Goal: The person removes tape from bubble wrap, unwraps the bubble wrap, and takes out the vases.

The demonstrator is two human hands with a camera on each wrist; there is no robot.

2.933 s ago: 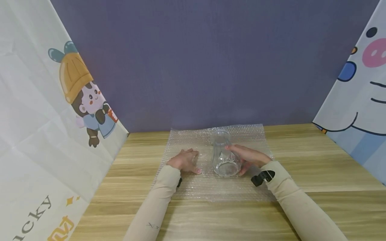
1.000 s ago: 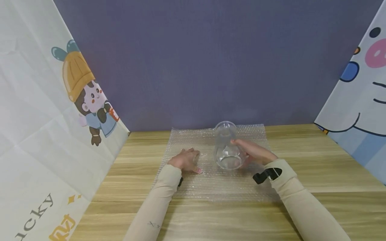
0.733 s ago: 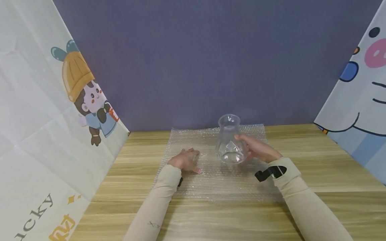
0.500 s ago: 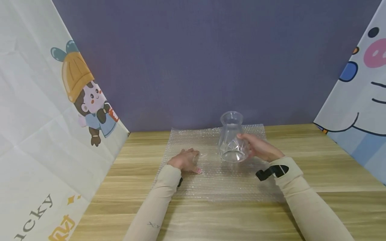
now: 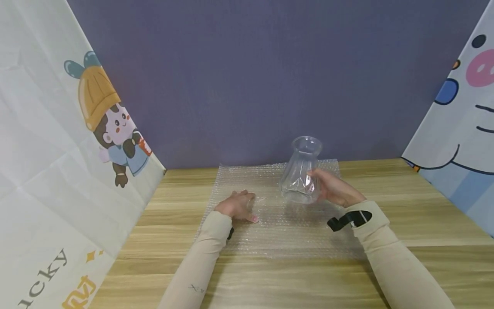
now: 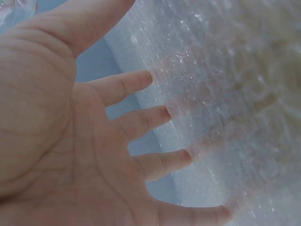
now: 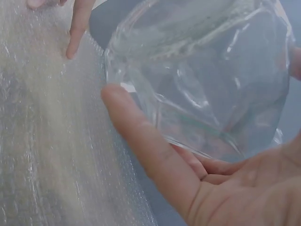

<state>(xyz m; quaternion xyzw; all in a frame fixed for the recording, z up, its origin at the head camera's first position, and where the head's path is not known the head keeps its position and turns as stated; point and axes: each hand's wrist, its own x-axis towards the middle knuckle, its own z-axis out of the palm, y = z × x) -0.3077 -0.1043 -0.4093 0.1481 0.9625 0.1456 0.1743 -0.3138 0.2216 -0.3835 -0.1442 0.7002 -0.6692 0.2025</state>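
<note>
A clear vase (image 5: pixel 300 178) with a flared rim and faceted lower body is held by my right hand (image 5: pixel 332 189) over the bubble wrap (image 5: pixel 266 240). Its mouth points up and leans a little right. In the right wrist view the fingers (image 7: pixel 146 146) curl round the vase's wide lower part (image 7: pixel 202 89). My left hand (image 5: pixel 237 206) rests on the sheet's left half, fingers spread. The left wrist view shows that palm (image 6: pixel 80 136), with the fingertips touching the bubble wrap (image 6: pixel 221 94). Nothing is in the left hand.
The bubble wrap lies flat on a wood-grain table (image 5: pixel 270 285), its far edge by the dark blue back panel (image 5: pixel 247 86). White printed sheets stand at the left (image 5: pixel 42 141) and right (image 5: pixel 463 141). Black straps circle both wrists.
My right hand has raised the vase from low over the bubble wrap, moving it away and slightly right. The vase's mouth has swung rightward. The left hand has stayed in place.
</note>
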